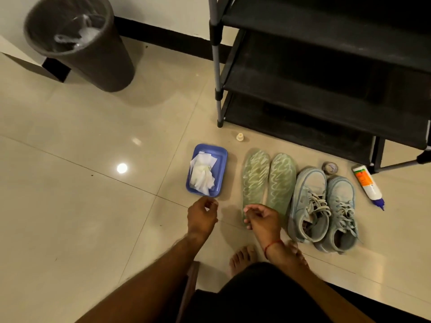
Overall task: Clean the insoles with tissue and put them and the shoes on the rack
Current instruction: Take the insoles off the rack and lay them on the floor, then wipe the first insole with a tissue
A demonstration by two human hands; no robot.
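Left hand (pixel 202 215) and right hand (pixel 263 217) hang loosely curled, empty; crumpled white tissue (pixel 202 177) in blue plastic tray (pixel 220 173) lies left of pale green patterned insoles (pixel 255 178). Risk: wiping hard may shred tissue.

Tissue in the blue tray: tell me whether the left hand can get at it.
Probably yes. The left hand hovers empty just short of the blue tray; the tissue lies uncovered, nothing between them.
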